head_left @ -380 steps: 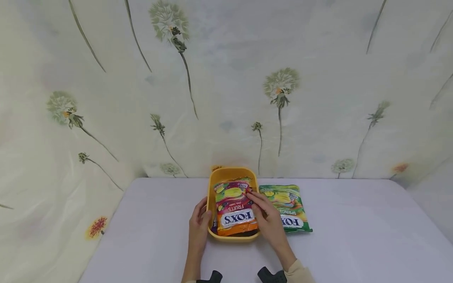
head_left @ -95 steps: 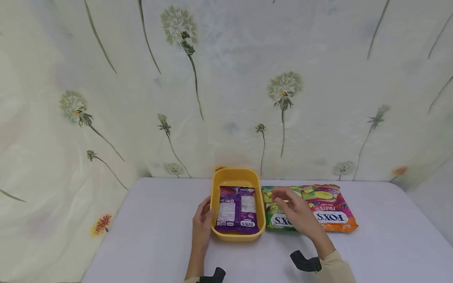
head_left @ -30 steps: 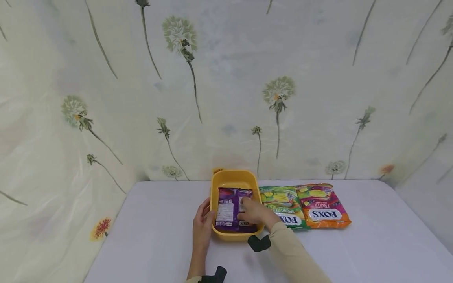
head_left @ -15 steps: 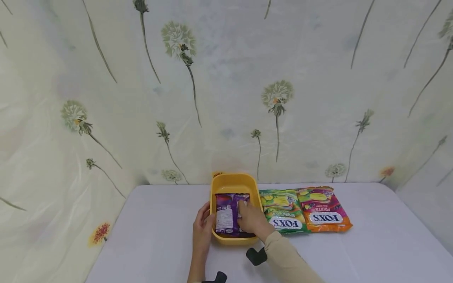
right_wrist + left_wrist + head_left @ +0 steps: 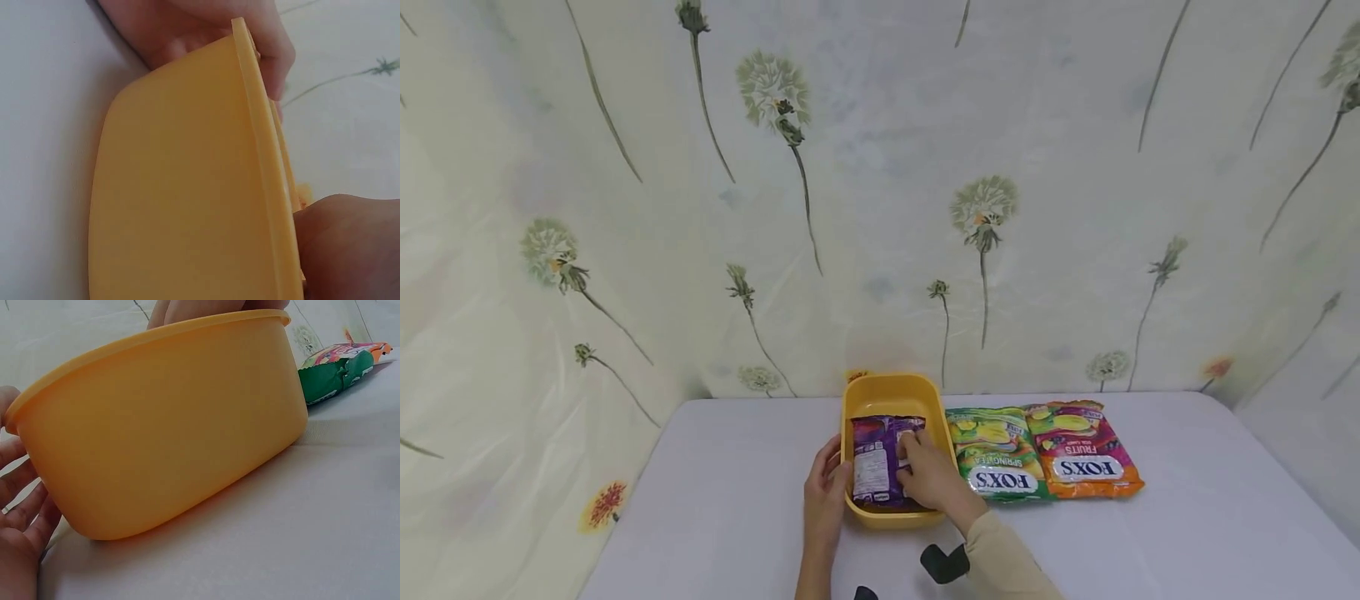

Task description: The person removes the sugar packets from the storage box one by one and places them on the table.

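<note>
A yellow plastic tub (image 5: 891,385) stands on the table with a purple candy bag (image 5: 872,471) lying inside, its printed back facing up. At the tub's left side, my left hand (image 5: 825,496) holds the wall, fingers spread along the outside and thumb bent over the rim. My right hand (image 5: 931,475) reaches in over the right rim and pinches the right part of the purple bag, covering some of it. In the left wrist view the tub's wall (image 5: 169,431) hides the bag. The right wrist view shows my right hand (image 5: 350,247) passing over the rim.
Right of the tub lies a green Fox's candy bag (image 5: 1000,458), close by its wall. A magenta and orange Fox's bag (image 5: 1082,450) lies against the green one's right side. Behind the white-covered table (image 5: 722,467) hangs a flowered cloth (image 5: 880,208).
The magenta and orange bag went from the tub to the table, right of the green one. Then my right hand moved left into the tub onto the purple bag. My left hand stayed.
</note>
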The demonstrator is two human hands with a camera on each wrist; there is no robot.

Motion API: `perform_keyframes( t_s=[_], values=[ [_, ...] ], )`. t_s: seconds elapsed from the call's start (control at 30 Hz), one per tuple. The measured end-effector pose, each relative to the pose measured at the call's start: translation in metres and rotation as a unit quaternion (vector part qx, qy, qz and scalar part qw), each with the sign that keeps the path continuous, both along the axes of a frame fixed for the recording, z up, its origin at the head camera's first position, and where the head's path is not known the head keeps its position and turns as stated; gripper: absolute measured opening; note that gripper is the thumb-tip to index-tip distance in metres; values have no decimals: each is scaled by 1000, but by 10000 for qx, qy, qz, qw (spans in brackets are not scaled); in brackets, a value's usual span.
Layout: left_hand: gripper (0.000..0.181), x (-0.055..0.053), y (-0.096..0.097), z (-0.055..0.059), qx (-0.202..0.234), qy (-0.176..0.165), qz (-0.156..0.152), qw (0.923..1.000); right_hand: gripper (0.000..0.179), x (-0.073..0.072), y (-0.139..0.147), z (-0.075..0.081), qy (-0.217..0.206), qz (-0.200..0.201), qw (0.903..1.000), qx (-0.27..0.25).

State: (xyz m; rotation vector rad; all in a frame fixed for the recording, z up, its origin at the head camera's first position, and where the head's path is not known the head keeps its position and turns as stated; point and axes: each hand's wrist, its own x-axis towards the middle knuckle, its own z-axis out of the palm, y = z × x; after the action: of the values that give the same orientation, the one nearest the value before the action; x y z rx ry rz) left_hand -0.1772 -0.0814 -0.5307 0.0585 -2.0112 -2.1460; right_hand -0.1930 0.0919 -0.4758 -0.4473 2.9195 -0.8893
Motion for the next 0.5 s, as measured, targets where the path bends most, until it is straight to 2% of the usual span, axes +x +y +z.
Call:
perform_keyframes(
  t_s=[0.07,0.17,0.5],
  values=[
    [43,-2,0,-8,-5,-36,48,10000,18,1,0,-1,118,34,9999,-89],
    [42,-4,-1,-13,-132,5,81,9999,17,2,0,-1,256,10,9995,-181],
    [42,-4,1,-17,-348,23,115,9993,19,4,4,-8,553,-167,9963,-639]
  ],
)
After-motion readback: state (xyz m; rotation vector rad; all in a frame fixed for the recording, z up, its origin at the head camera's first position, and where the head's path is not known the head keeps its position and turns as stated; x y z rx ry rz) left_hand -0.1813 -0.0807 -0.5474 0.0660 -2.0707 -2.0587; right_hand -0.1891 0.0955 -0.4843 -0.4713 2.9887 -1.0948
